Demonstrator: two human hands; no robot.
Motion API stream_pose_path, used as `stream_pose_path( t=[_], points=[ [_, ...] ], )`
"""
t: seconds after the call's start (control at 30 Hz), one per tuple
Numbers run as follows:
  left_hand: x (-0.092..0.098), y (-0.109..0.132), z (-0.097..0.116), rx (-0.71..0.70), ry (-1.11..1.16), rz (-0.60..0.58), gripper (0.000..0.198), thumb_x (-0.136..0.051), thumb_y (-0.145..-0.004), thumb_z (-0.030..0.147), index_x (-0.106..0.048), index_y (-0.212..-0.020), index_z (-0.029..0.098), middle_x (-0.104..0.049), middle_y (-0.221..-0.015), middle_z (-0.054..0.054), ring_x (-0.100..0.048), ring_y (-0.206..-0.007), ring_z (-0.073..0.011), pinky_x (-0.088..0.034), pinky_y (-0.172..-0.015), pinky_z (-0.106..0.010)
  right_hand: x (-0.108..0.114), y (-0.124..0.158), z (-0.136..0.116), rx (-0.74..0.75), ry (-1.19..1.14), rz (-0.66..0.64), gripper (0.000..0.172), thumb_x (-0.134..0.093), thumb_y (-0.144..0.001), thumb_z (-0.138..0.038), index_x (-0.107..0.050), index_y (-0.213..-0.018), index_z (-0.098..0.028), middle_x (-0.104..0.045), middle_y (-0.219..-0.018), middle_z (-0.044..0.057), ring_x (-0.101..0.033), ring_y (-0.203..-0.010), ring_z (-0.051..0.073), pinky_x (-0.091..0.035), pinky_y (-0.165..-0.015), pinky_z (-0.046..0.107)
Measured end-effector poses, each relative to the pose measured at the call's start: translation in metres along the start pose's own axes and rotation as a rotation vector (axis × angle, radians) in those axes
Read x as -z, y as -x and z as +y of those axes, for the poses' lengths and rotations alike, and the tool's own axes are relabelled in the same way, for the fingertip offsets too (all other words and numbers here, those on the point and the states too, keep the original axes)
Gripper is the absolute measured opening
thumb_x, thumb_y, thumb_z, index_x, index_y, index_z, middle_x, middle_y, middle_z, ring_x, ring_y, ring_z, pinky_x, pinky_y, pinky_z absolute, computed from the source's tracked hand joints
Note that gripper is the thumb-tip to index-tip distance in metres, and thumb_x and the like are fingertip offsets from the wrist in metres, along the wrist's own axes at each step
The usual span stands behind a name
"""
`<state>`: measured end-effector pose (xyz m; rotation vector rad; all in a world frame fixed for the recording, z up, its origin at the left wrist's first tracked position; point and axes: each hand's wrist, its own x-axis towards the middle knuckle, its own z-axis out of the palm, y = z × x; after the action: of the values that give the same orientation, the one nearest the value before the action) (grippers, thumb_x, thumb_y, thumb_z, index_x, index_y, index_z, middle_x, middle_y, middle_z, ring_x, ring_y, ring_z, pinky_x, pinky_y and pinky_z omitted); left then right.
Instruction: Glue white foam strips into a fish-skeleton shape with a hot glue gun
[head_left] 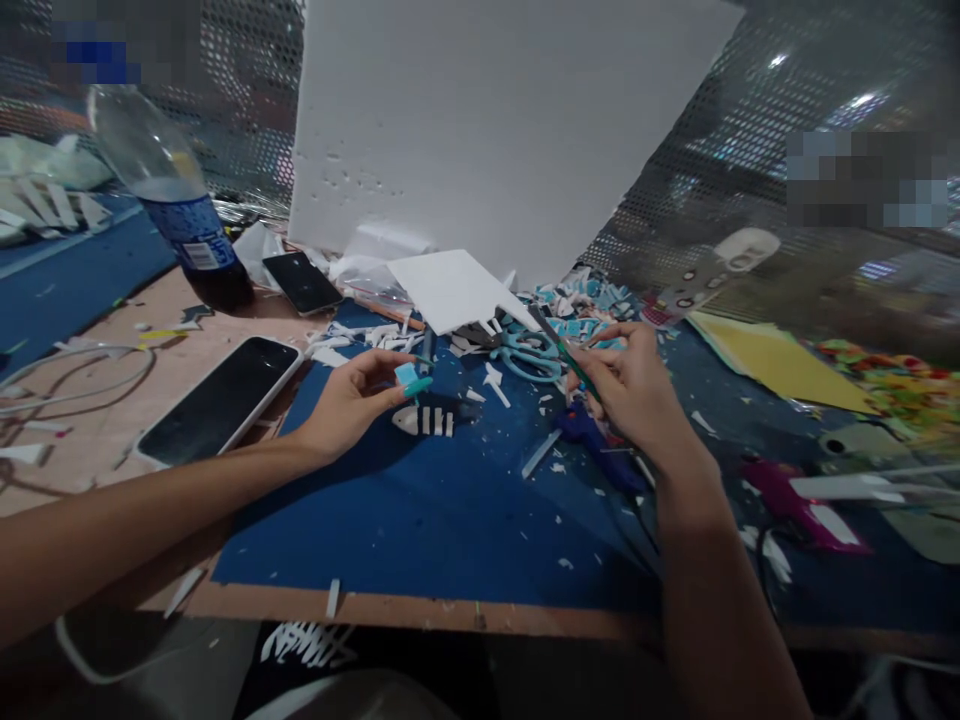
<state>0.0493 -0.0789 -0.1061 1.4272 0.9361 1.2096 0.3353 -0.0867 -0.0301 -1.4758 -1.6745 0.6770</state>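
Observation:
My left hand (367, 395) pinches a small light blue foam piece (406, 375) between thumb and fingertips, above the blue mat (420, 530). Just below it, a white fish-head shape (406, 420) and several white strips (438, 421) lie in a row on the mat. My right hand (626, 375) is closed around a slim dark tool (577, 366) that points up and left; its exact kind is unclear. Light-blue-handled scissors (529, 358) lie behind the tool. A blue glue gun (600, 450) rests below my right hand.
White and blue scraps (585, 300) pile up before a large white board (465, 120). A white sheet (454, 288) lies across the pile. To the left are a phone (221, 400), a second phone (301, 281) and a bottle (180, 215). A magenta glue gun (810, 510) and yellow sheets (787, 365) lie right.

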Motion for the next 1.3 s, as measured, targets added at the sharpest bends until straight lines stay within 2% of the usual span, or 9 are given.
stream_pose_path(
  t=[0.13, 0.23, 0.5, 0.83, 0.93, 1.0, 1.13, 1.23, 1.3],
  points=[
    [0.000, 0.001, -0.001, -0.005, -0.017, -0.010, 0.028, -0.068, -0.073, 0.029, -0.061, -0.097, 0.016, -0.061, -0.079, -0.003, -0.056, -0.069, -0.0110, -0.050, -0.062, -0.023, -0.009, 0.003, -0.015, -0.065, -0.371, -0.111, 0.032, -0.055, -0.082, -0.052, -0.041, -0.092, -0.026, -0.047, -0.045, -0.010, -0.028, -0.023, 0.006, -0.021, -0.027, 0.020],
    [-0.001, 0.002, -0.001, 0.003, -0.009, -0.007, 0.029, -0.068, -0.073, 0.030, -0.062, -0.098, 0.016, -0.061, -0.080, -0.003, -0.057, -0.071, -0.0113, -0.050, -0.063, -0.023, -0.016, 0.003, -0.018, -0.119, -0.523, -0.177, 0.034, -0.054, -0.080, -0.056, -0.048, -0.089, -0.024, -0.041, -0.043, -0.010, -0.019, -0.024, 0.005, -0.020, -0.026, 0.020],
    [0.000, 0.003, 0.001, -0.024, -0.059, -0.035, 0.029, -0.064, -0.077, 0.034, -0.062, -0.099, 0.017, -0.060, -0.083, -0.004, -0.056, -0.070, -0.0113, -0.049, -0.062, -0.023, -0.022, 0.002, -0.015, -0.188, -0.614, -0.310, 0.053, -0.040, -0.080, -0.070, -0.054, -0.096, -0.022, -0.041, -0.046, -0.008, -0.020, -0.026, 0.005, -0.019, -0.027, 0.021],
    [0.001, 0.004, 0.001, 0.004, -0.081, -0.066, 0.031, -0.062, -0.079, 0.039, -0.060, -0.102, 0.018, -0.058, -0.086, -0.004, -0.055, -0.073, -0.0121, -0.047, -0.063, -0.022, -0.032, 0.000, -0.005, -0.139, -0.789, -0.589, 0.091, -0.028, -0.062, -0.088, -0.050, -0.110, -0.014, -0.043, -0.055, -0.005, -0.022, -0.031, 0.004, -0.014, -0.028, 0.020],
    [0.001, 0.004, -0.001, -0.020, -0.093, -0.080, 0.029, -0.060, -0.081, 0.037, -0.059, -0.103, 0.019, -0.057, -0.088, -0.004, -0.055, -0.074, -0.0124, -0.047, -0.063, -0.023, -0.034, 0.002, -0.005, -0.152, -0.805, -0.586, 0.088, -0.029, -0.062, -0.088, -0.050, -0.107, -0.015, -0.043, -0.058, -0.005, -0.022, -0.034, 0.004, -0.013, -0.030, 0.020],
    [0.002, 0.004, 0.000, -0.117, -0.133, -0.121, 0.025, -0.058, -0.083, 0.033, -0.058, -0.104, 0.020, -0.055, -0.091, -0.004, -0.054, -0.078, -0.0132, -0.048, -0.068, -0.025, -0.036, 0.003, -0.005, -0.138, -0.802, -0.567, 0.083, -0.034, -0.063, -0.086, -0.049, -0.107, -0.016, -0.042, -0.059, -0.006, -0.021, -0.035, 0.004, -0.014, -0.032, 0.021],
    [0.000, 0.008, 0.017, -0.338, -0.262, -0.322, 0.017, -0.056, -0.085, 0.026, -0.059, -0.101, 0.022, -0.049, -0.111, -0.008, -0.050, -0.105, -0.0191, -0.046, -0.086, -0.032, -0.040, 0.003, -0.003, -0.110, -0.748, -0.588, 0.073, -0.049, -0.066, -0.077, -0.044, -0.110, -0.019, -0.041, -0.060, -0.007, -0.020, -0.035, 0.003, -0.014, -0.034, 0.020],
    [-0.010, 0.008, 0.036, -0.209, -0.107, -0.452, 0.017, -0.048, -0.089, 0.030, -0.052, -0.104, 0.022, -0.033, -0.138, -0.010, -0.051, -0.108, -0.0193, -0.048, -0.086, -0.033, -0.047, 0.001, -0.007, -0.092, -0.701, -0.634, 0.066, -0.054, -0.070, -0.071, -0.041, -0.112, -0.021, -0.041, -0.060, -0.008, -0.019, -0.035, 0.003, -0.012, -0.034, 0.019],
    [-0.021, 0.004, 0.044, -0.092, 0.124, -0.468, 0.018, -0.043, -0.092, 0.035, -0.044, -0.103, 0.022, -0.039, -0.135, -0.011, -0.059, -0.094, -0.0158, -0.050, -0.083, -0.034, -0.052, 0.000, -0.012, -0.076, -0.660, -0.632, 0.065, -0.055, -0.070, -0.070, -0.042, -0.111, -0.021, -0.040, -0.060, -0.008, -0.021, -0.036, 0.003, -0.013, -0.034, 0.019]
  ],
)
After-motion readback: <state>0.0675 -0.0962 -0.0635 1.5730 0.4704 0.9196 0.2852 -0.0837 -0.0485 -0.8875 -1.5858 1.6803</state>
